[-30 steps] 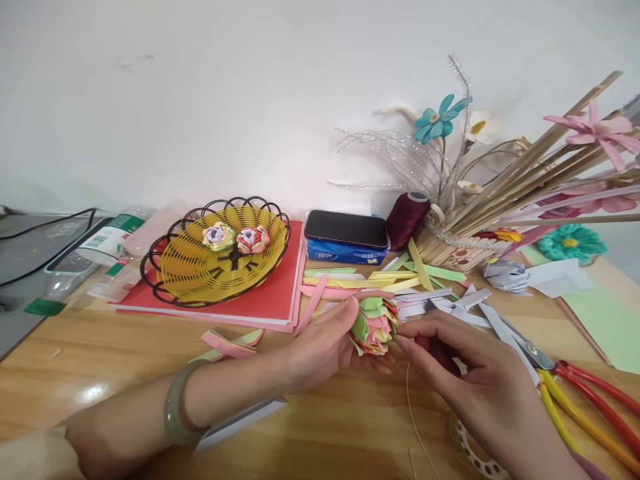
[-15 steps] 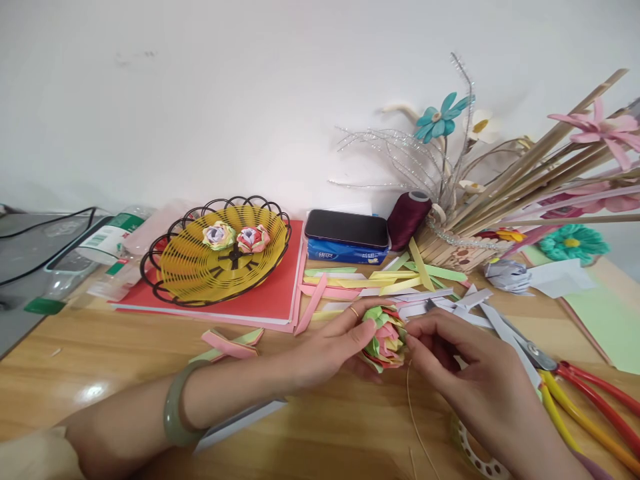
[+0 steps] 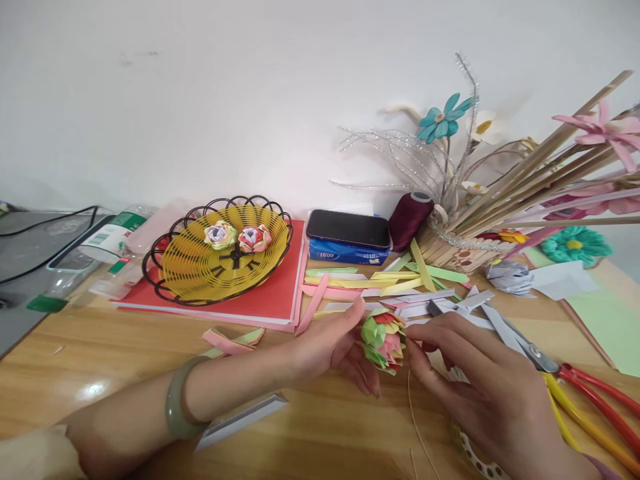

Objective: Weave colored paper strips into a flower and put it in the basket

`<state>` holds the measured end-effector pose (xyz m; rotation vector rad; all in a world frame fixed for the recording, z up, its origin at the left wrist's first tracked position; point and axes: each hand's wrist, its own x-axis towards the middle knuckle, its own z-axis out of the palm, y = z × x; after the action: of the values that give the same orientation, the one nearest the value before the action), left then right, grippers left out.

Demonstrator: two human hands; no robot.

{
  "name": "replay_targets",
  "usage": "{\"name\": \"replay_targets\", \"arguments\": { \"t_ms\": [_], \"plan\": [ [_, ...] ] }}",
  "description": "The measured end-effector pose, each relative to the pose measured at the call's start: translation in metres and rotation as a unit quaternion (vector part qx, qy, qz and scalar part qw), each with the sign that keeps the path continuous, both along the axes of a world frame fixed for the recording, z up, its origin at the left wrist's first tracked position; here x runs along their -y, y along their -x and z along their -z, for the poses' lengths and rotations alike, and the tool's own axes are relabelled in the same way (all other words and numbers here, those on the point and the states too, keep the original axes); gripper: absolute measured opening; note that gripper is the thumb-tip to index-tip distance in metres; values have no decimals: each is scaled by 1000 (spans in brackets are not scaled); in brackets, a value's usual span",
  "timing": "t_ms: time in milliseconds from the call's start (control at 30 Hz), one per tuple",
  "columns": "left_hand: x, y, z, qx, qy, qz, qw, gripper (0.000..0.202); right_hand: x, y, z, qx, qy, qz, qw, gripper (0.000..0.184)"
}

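A folded paper flower in green, pink, yellow and red is held up above the wooden table. My right hand pinches its right edge between thumb and forefinger. A thin tan string hangs beneath those fingertips; where its upper end goes is hidden. On the flower's left side my left hand is open, thumb raised and fingers spread below and behind the petals. Whether those fingers touch the flower I cannot tell. Under my right hand, a roll of tape is partly covered.
A yellow basket with two paper flowers rests on red paper. Behind my hands lie several paper strips. A phone tops a blue tissue pack, beside a maroon thread spool. Scissors lie at right.
My left thumb has lifted off the flower and its fingers have opened away from the petals. The flower has turned a little, showing more green. My right hand keeps its pinch.
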<state>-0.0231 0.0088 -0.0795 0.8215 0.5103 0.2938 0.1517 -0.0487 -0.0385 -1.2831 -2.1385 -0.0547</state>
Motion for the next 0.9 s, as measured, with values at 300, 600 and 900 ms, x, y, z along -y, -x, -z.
{"name": "replay_targets", "arguments": {
  "t_ms": [300,600,900],
  "plan": [
    [-3,6,-10,34,9,-42,999,47,4,-8,3,52,-41,-18,998,26],
    [0,3,-15,74,-57,-122,988,54,2,1,-15,-235,184,85,951,17],
    [2,2,-14,82,-188,-157,966,54,-4,0,-18,-335,311,73,886,14]
  ]
}}
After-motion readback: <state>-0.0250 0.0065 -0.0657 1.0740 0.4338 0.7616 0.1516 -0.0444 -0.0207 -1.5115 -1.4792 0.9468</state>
